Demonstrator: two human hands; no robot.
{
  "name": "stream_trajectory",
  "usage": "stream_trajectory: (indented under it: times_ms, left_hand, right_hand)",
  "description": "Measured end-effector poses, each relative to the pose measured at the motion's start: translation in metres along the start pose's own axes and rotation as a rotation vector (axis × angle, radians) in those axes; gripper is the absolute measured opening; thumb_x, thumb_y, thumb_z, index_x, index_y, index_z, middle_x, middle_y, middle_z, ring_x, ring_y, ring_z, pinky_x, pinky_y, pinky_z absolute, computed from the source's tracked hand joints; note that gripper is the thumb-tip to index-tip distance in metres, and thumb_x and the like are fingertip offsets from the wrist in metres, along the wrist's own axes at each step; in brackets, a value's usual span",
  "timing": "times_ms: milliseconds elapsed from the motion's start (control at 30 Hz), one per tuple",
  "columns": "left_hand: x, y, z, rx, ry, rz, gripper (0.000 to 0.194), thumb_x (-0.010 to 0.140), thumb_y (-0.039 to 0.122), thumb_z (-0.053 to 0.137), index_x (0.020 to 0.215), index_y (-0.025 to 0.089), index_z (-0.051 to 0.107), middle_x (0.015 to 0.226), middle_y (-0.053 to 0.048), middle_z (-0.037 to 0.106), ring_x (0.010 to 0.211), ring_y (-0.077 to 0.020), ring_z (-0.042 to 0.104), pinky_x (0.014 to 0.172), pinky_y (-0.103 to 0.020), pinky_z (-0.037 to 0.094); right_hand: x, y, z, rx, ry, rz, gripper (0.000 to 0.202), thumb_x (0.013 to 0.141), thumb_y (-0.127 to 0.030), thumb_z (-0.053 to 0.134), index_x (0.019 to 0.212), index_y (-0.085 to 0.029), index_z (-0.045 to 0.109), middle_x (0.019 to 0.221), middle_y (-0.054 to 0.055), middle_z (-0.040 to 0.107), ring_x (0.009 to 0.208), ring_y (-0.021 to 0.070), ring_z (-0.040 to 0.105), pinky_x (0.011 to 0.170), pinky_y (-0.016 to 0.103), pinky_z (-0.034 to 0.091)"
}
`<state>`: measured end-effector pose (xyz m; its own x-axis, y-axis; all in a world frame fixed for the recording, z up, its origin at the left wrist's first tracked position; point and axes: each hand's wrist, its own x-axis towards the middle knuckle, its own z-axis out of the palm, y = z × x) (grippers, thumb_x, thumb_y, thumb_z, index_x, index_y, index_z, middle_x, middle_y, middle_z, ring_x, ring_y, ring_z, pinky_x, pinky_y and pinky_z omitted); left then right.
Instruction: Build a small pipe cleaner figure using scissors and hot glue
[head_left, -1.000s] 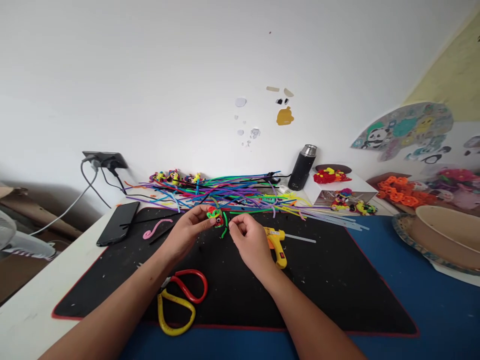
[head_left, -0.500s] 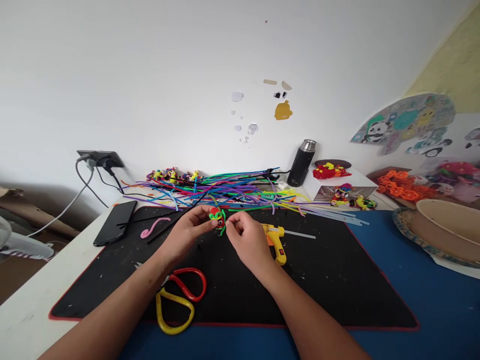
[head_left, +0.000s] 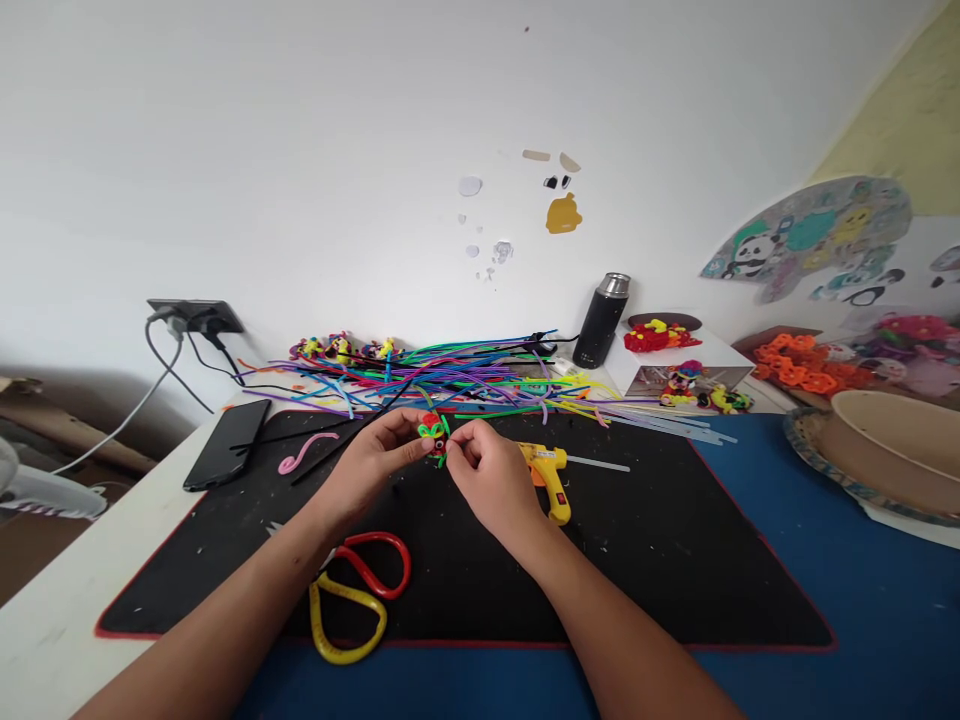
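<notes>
A small red and green pipe-cleaner figure (head_left: 431,431) with a round eye is held above the black mat (head_left: 660,560). My left hand (head_left: 379,448) pinches it from the left between thumb and fingers. At its right side is my right hand (head_left: 486,462), thumb and forefinger pressed together against the figure's edge; whatever lies between those fingertips is too small to make out. A yellow glue gun (head_left: 553,482) with a glue stick in its back lies just right of my right hand. Scissors with red and yellow handles (head_left: 349,600) rest below my left wrist, their blades partly covered by my forearm.
Loose pipe cleaners (head_left: 450,378) spread along the wall. A phone (head_left: 227,445) and a curled pink pipe cleaner (head_left: 306,453) lie at left. A black thermos (head_left: 601,322) stands by a white box (head_left: 720,365) at the back; a beige bowl (head_left: 900,455) sits at right.
The view has shifted slightly. Both hands keep their places around the figure, with the right fingertips still at its right edge; the figure appears turned a little.
</notes>
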<state>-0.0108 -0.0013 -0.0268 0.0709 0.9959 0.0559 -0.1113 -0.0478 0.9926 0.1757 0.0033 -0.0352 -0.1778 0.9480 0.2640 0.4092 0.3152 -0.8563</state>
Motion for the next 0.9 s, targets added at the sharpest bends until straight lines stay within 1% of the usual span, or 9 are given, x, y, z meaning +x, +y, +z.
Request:
stream_trajectory:
  times_ms: [300, 567, 900]
  left_hand:
    - [0.0002, -0.0012, -0.0003, 0.022, -0.001, 0.004, 0.032, 0.073, 0.037, 0.094, 0.096, 0.021, 0.079, 0.097, -0.005, 0.075, 0.094, -0.0232, 0.067, 0.089, -0.034, 0.052]
    - [0.0001, -0.0014, 0.0009, 0.015, 0.01, -0.009, 0.036, 0.069, 0.039, 0.096, 0.094, 0.02, 0.077, 0.094, -0.005, 0.075, 0.088, -0.0224, 0.068, 0.084, -0.033, 0.053]
    - [0.0002, -0.0003, 0.0024, 0.009, 0.02, -0.019, 0.036, 0.068, 0.039, 0.096, 0.092, 0.02, 0.078, 0.094, -0.006, 0.075, 0.088, -0.0228, 0.068, 0.084, -0.034, 0.053]
  right_hand:
    - [-0.0005, 0.0006, 0.0005, -0.017, -0.012, 0.003, 0.008, 0.092, -0.028, 0.063, 0.086, -0.024, 0.065, 0.059, -0.005, 0.057, 0.053, 0.0158, 0.054, 0.055, 0.029, 0.032]
    - [-0.0001, 0.002, 0.0013, -0.043, -0.013, 0.002, 0.008, 0.092, -0.027, 0.063, 0.087, -0.024, 0.066, 0.059, -0.005, 0.058, 0.052, 0.0156, 0.053, 0.055, 0.029, 0.031]
    - [-0.0004, 0.0026, 0.0001, -0.038, -0.023, -0.009, 0.009, 0.093, -0.027, 0.063, 0.088, -0.024, 0.069, 0.058, -0.005, 0.057, 0.051, 0.0156, 0.051, 0.054, 0.029, 0.03]
